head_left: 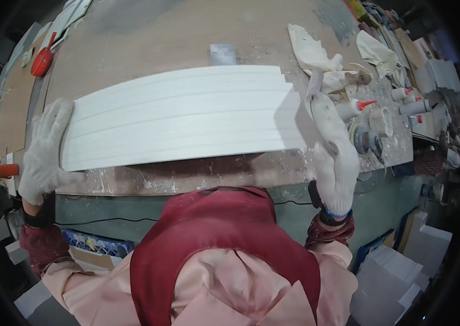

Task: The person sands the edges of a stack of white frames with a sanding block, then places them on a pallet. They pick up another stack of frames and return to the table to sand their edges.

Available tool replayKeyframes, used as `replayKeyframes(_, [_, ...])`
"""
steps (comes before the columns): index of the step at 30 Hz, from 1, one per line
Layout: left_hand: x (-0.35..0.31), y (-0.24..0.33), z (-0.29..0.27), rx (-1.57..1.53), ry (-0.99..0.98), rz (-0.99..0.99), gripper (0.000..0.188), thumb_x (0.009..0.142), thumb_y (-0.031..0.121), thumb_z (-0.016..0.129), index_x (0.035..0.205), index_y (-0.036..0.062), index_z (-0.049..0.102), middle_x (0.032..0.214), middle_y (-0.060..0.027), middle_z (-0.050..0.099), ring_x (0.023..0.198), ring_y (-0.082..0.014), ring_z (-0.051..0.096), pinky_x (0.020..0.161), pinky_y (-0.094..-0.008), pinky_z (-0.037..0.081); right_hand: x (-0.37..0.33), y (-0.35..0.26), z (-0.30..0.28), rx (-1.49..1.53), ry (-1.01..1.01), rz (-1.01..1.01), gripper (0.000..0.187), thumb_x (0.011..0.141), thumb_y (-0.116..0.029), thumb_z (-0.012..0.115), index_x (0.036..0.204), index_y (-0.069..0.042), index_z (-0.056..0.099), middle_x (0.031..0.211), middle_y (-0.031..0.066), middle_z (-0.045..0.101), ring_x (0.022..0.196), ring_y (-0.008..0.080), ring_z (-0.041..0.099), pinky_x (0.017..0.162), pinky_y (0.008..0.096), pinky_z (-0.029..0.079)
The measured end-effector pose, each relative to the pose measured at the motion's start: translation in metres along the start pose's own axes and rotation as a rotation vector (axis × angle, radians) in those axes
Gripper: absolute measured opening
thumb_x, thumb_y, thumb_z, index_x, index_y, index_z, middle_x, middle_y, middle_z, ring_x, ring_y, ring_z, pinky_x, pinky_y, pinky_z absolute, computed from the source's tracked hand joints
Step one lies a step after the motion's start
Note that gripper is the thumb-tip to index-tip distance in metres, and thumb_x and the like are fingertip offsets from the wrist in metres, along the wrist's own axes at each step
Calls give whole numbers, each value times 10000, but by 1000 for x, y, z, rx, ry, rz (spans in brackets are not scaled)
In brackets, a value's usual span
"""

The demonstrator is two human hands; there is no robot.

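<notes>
A long white grooved panel (186, 117) lies flat on the wooden workbench (175, 38), its right end notched. My left hand (45, 152), in a white knit glove, grips the panel's left end with fingers over the edge. My right hand (330, 146), also gloved, holds the panel's right end, fingers stretched along the edge.
Right of the panel lie crumpled white gloves (322, 60), small bottles with red caps (406, 98) and a round tool (368, 141). A red-handled tool (41, 60) lies at the far left. A small grey plate (223, 53) sits behind the panel. White boards (398, 271) are stacked below right.
</notes>
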State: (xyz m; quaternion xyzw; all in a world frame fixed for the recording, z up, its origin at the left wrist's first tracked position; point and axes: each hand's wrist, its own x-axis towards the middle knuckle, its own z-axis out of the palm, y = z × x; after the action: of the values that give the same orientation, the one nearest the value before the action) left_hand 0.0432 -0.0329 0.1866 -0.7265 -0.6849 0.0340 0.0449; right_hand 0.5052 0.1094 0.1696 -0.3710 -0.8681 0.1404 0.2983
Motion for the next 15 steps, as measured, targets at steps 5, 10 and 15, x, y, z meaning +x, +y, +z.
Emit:
replayKeyframes(5, [-22, -70, -5, -28, -22, 102, 1301, 462, 814, 700, 1468, 66, 352, 1457, -211, 396, 1369, -427, 338, 1114, -528, 294, 8, -52, 28, 152, 68, 251, 352, 924, -95, 539, 1249, 38, 567, 1267, 209, 598, 1232, 334, 540, 1055, 374, 390])
replayKeyframes(10, [-13, -75, 17, -328, 124, 205, 1263, 459, 803, 716, 1425, 44, 423, 1445, -207, 416, 1340, -414, 384, 1087, -496, 352, 16, -49, 23, -152, 2, 122, 373, 978, -159, 464, 1283, 32, 560, 1292, 192, 593, 1257, 313, 521, 1087, 368, 351])
replayKeyframes(15, [-8, -83, 35, -451, 266, 289, 1220, 475, 826, 699, 1377, 29, 496, 1432, -215, 434, 1325, -399, 404, 1075, -483, 371, 77, -117, 128, -381, 83, -593, 183, 861, -125, 545, 998, -56, 646, 960, 132, 650, 956, 301, 608, 890, 408, 472])
